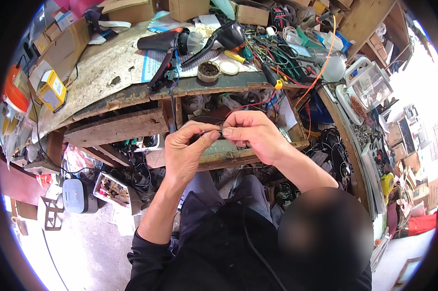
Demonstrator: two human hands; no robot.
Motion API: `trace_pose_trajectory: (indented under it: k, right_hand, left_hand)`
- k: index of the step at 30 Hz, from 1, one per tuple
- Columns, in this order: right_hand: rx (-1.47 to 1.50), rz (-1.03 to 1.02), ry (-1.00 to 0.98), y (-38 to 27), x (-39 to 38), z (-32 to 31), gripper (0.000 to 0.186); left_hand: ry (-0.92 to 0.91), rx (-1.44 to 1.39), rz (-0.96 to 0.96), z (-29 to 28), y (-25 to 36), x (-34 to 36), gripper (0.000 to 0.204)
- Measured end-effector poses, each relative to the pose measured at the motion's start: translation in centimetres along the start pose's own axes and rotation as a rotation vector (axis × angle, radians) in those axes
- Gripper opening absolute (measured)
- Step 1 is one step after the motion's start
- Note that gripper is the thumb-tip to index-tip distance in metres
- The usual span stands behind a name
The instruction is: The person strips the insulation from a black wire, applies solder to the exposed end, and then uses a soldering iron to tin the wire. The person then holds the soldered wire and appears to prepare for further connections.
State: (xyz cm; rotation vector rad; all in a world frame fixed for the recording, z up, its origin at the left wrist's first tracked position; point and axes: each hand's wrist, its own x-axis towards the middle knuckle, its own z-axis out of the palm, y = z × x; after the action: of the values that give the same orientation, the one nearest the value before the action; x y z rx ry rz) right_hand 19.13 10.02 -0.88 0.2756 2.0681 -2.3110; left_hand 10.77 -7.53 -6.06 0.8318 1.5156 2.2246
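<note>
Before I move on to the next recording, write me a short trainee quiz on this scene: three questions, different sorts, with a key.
1. True or false: the left hand and the right hand both pinch a thin blue wire with their fingertips.
2. On the workbench, what lies just right of the round tin of dark material?
A) a yellow box
B) a pale round lid
C) a shoe
3. Fill in: the hands are held over an open wooden ____.

Key:
1. True.
2. B.
3. Drawer.
</note>
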Motion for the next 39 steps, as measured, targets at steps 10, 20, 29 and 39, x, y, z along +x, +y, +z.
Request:
trace_pose_trajectory:
  k: [10, 20, 29, 39]
  right_hand:
    - [-0.262, -0.226, 0.158, 0.7, -0.1, 0.3, 0.020]
    - [-1.285, -1.238, 0.271, 1.1, 0.4, 0.2, 0.021]
    - [0.299, 0.112, 0.045, 3.0, 0.1, 0.0, 0.018]
    - [-1.136, -1.115, 0.134, 0.4, 1.4, 0.3, 0.018]
  left_hand:
    - [0.061, -0.157, -0.192, -0.3, 0.4, 0.0, 0.014]
    - [0.025, -0.167, -0.253, -0.5, 0.3, 0.1, 0.012]
    - [0.019, 0.034, -0.095, 0.1, -0.6, -0.4, 0.010]
    - [-0.131, 0.095, -0.241, -0.4, -1.2, 0.1, 0.011]
